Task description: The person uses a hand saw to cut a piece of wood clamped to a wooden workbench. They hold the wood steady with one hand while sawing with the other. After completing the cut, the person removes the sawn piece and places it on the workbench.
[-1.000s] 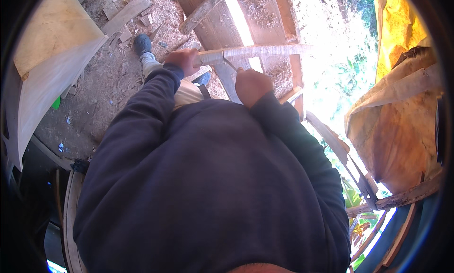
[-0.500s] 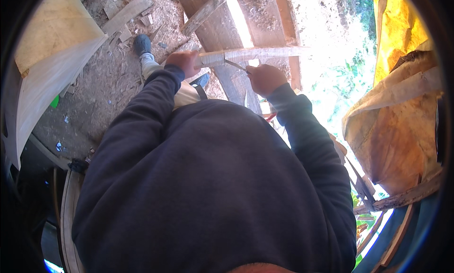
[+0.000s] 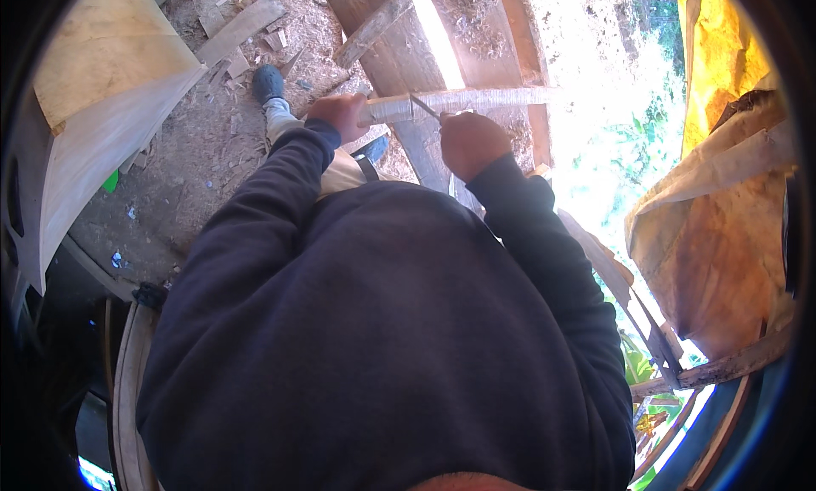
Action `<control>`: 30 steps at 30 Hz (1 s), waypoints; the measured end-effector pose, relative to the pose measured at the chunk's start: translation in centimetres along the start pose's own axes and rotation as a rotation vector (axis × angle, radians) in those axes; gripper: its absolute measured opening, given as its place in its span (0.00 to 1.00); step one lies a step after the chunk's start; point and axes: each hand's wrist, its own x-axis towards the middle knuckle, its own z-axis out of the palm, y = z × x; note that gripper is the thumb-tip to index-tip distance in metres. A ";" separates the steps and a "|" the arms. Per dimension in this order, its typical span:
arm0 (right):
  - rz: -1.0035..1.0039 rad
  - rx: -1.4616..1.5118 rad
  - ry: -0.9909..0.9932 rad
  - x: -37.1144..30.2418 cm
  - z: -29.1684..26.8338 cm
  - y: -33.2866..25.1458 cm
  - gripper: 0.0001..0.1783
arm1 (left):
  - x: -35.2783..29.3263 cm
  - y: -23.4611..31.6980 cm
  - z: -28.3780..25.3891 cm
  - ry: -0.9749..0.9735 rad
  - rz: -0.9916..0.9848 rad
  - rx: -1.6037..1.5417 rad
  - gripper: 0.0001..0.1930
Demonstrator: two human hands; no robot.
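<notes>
A long, pale strip of wood point(image 3: 501, 98) runs across in front of me, its right end washed out by bright light. My left hand point(image 3: 340, 117) is closed around its left end. In my closed right hand point(image 3: 474, 144) is a thin dark-bladed tool point(image 3: 424, 107), its handle hidden by the fingers. The blade slants up to the left and meets the strip a short way right of my left hand. Whether it is a knife or another blade, I cannot tell.
Wide boards point(image 3: 374, 32) lie beyond the strip, with a short batten point(image 3: 374, 30) across them. Wood chips and offcuts point(image 3: 276, 39) litter the dirt floor point(image 3: 204, 142). A bent pale panel point(image 3: 119, 125) stands at left. Yellow sheeting point(image 3: 722, 57) and a stained cloth point(image 3: 714, 236) hang at right.
My right hand has moved slightly left, toward the left hand, and the blade tilts more steeply against the strip. The left hand keeps its hold. The whole view has shifted a little.
</notes>
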 end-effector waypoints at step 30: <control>-0.007 -0.047 -0.114 0.6 0.0 0.0 0.12 | 0.0 0.4 -0.2 -0.077 -0.030 -0.013 0.29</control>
